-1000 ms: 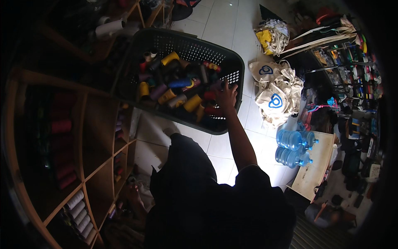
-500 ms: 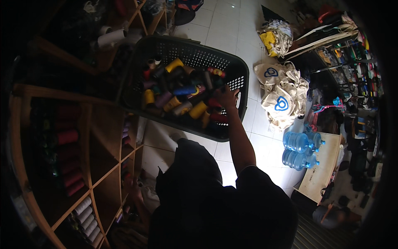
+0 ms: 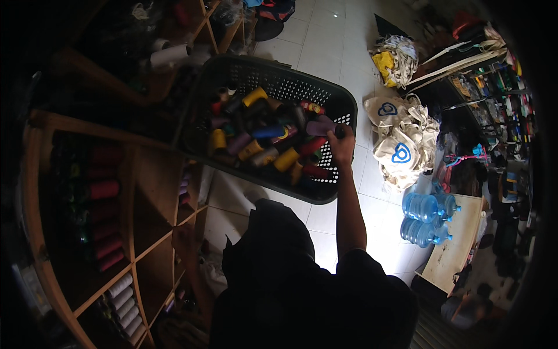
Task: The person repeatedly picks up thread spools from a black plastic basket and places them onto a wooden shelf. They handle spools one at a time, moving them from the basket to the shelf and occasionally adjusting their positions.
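A dark green plastic basket point(image 3: 347, 104) full of thread spools in several colours stands ahead of me. At its right end my right hand point(image 3: 343, 143) is closed around the end of a mauve thread spool point(image 3: 319, 127), just above the pile. Blue point(image 3: 269, 131) and yellow point(image 3: 286, 159) spools lie to the left of it in the basket. Low on the left, my left hand point(image 3: 185, 243) is beside the front of a wooden shelf point(image 3: 152, 243). Deep shadow hides its fingers, and I cannot tell whether it holds anything.
Shelf compartments on the left hold red spools point(image 3: 106, 227) and pale grey spools point(image 3: 124, 305). Cream tote bags point(image 3: 401, 142) lie heaped on the tiled floor to the right. Large blue water bottles point(image 3: 419, 207) stand by a light wooden table point(image 3: 456, 247).
My right hand has come up out of the pile, now gripping the mauve spool. My left hand has moved up along the shelf. The whole view has shifted slightly.
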Tool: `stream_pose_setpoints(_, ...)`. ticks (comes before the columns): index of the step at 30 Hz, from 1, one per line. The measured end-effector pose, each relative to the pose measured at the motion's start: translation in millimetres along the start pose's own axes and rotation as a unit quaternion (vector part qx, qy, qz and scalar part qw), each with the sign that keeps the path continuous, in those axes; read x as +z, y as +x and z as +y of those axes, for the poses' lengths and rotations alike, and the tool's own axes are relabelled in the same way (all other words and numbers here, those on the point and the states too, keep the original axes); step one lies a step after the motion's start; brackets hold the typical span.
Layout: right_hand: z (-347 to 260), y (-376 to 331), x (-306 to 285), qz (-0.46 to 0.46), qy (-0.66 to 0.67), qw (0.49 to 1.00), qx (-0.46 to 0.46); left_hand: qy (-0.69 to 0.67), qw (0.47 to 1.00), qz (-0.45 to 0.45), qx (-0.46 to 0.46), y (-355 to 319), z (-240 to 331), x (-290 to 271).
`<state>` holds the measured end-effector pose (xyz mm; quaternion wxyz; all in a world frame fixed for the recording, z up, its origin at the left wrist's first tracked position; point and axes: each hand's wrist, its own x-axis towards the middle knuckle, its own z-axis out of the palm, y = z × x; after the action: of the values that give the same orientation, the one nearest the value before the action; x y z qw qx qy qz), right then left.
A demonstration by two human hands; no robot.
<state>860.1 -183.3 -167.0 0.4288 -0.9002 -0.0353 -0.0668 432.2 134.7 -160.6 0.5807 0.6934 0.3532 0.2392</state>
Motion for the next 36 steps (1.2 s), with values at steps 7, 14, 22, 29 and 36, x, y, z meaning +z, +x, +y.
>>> stream_pose_setpoints(7, -118.8, -25.4, -35.3, -0.371, 0.369, 0.849, -0.071, -0.168, 0.951, -0.207, -0.156, 74.1, 145.7, 102.9)
stream_pose_setpoints(14, -185.7, -33.3, -32.3, -0.558, 0.351, 0.743, -0.119, -0.252, 0.799, -0.446, -0.317, 116.0, 136.3, 139.8)
stream_pose_setpoints(22, -193.2, -45.5, 4.1, -0.551, 0.361, 0.727, -0.192, -0.29, 0.82, -0.378, -0.317, 88.0, 117.5, 126.0)
stream_pose_setpoints(29, -181.3, -63.8, 24.0, -0.533, 0.279, 0.798, -0.026, -0.412, 0.803, -0.31, -0.298, 79.0, 125.5, 99.3)
stream_pose_setpoints(36, -196.7, -90.2, 39.4, -0.606, 0.257, 0.753, -0.01, -0.212, 0.936, -0.193, -0.204, 42.1, 69.4, 84.1)
